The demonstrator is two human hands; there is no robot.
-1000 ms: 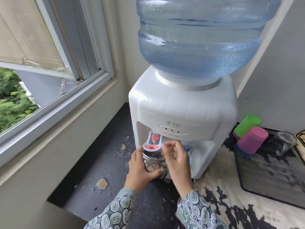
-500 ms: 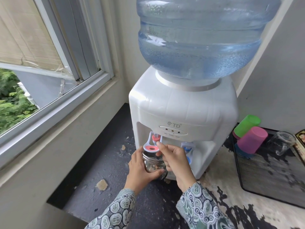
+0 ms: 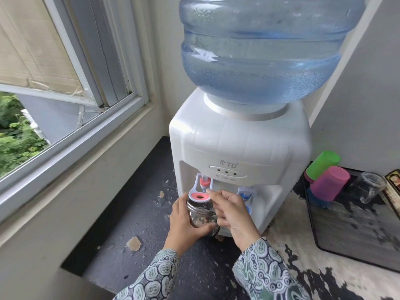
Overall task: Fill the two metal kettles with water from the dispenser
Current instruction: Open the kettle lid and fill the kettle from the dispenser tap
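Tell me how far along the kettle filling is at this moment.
Nothing looks finished. In hand: the left hand holds one metal kettle under the red tap of the dispenser, and the right hand has fingertips at the tap's lever. Whether water is flowing, or how full the kettle is, cannot be seen. A second kettle is not in view.

A dark grey counter (image 3: 134,215) with worn, flaking paint fills the lower frame, its right part mottled white and black. The white water dispenser (image 3: 240,146) stands on it at centre. A black tray (image 3: 346,239) rests at the right edge. A tan paint chip (image 3: 134,243) lies at lower left.
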